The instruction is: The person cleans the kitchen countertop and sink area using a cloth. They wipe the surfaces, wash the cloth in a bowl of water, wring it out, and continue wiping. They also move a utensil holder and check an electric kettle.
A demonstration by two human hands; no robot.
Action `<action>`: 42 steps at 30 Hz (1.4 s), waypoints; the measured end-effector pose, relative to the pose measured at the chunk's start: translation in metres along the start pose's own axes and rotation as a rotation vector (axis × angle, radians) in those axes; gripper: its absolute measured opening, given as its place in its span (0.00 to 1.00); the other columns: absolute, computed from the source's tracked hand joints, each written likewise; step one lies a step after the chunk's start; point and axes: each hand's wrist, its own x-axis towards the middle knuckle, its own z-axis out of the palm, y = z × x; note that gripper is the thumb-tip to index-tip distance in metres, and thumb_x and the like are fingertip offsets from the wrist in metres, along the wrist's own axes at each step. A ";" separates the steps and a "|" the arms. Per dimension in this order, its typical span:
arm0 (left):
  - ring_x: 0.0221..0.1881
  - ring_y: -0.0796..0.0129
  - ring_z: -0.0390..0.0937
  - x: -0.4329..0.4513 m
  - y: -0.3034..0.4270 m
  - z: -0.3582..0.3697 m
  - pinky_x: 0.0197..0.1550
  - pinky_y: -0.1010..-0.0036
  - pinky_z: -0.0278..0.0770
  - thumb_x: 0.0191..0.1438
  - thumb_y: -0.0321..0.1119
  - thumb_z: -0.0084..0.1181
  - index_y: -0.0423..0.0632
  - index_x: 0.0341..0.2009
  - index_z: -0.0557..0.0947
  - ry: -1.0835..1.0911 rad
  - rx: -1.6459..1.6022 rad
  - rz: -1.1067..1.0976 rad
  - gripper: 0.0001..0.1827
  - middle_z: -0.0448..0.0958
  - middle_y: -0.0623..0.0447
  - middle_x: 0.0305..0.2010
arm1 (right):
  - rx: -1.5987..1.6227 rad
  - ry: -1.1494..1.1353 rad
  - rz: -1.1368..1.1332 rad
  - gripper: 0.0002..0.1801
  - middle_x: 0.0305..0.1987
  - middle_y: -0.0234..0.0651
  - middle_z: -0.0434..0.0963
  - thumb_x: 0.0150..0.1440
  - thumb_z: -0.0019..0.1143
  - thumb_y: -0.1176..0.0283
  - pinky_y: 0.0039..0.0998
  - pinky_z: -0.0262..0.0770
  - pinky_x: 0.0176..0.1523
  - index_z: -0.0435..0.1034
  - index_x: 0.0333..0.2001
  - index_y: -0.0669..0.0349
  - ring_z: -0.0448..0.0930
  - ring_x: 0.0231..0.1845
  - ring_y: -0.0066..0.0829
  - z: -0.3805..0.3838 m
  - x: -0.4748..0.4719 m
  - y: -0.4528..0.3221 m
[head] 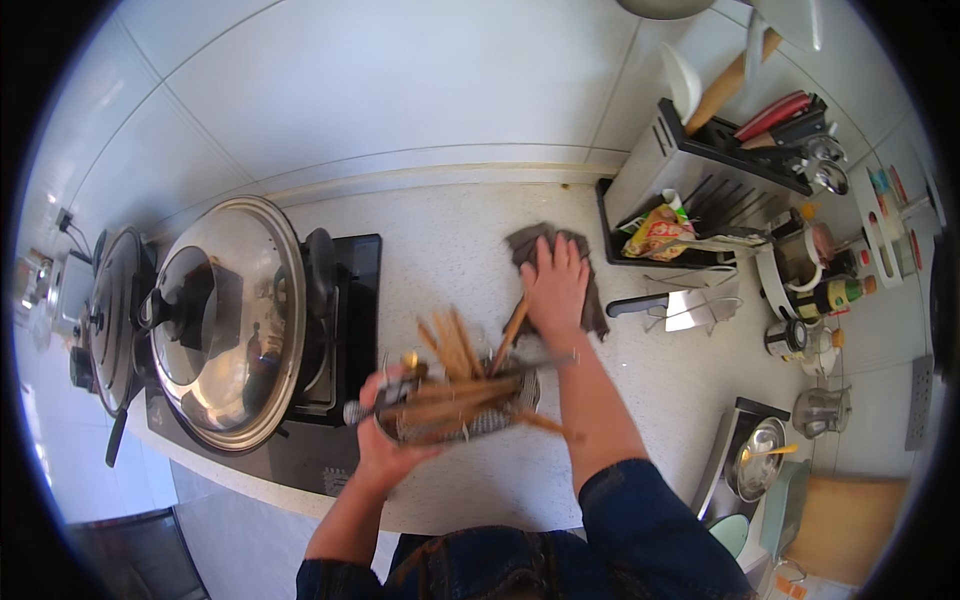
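Note:
My left hand [386, 439] grips the end of a metal mesh utensil holder [465, 427], held above the counter near my body. Several wooden chopsticks [454, 345] and some metal utensils stick out of it, partly blurred. Farther from me, my right hand [556, 289] lies flat with its fingers spread on a crumpled dark brown cloth [596, 307] on the speckled white countertop [442, 247]. Just right of the cloth lies a cleaver [675, 306] with a black handle, by a wire rack [731, 307].
A large lidded pan [232, 322] stands on the black cooktop [364, 300] at left. At back right is a steel knife block [705, 172] with utensils. Bottles and jars [821, 300] line the right wall, and a metal bowl [761, 461] sits nearer me at right.

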 end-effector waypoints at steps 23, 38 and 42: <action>0.57 0.61 0.66 -0.196 0.046 -0.094 0.58 0.62 0.68 0.38 0.51 0.72 0.47 0.62 0.57 0.461 0.212 -0.170 0.52 0.65 0.49 0.59 | 0.256 -0.034 -0.765 0.20 0.60 0.34 0.69 0.56 0.46 0.63 0.38 0.56 0.66 0.70 0.52 0.51 0.65 0.63 0.36 0.042 0.068 -0.091; 0.63 0.59 0.60 -0.228 0.052 -0.126 0.63 0.58 0.61 0.36 0.49 0.74 0.50 0.63 0.58 1.061 0.058 -0.029 0.53 0.60 0.51 0.64 | 0.067 -0.087 -0.520 0.21 0.64 0.32 0.64 0.60 0.41 0.62 0.41 0.55 0.64 0.65 0.57 0.47 0.61 0.66 0.36 0.061 0.093 -0.137; 0.62 0.58 0.62 -0.214 0.063 -0.119 0.63 0.59 0.63 0.28 0.50 0.78 0.50 0.62 0.61 0.996 0.195 0.074 0.57 0.63 0.51 0.62 | 0.157 -0.093 -0.629 0.19 0.61 0.27 0.67 0.60 0.42 0.61 0.40 0.57 0.62 0.67 0.55 0.46 0.63 0.63 0.33 0.052 0.066 -0.147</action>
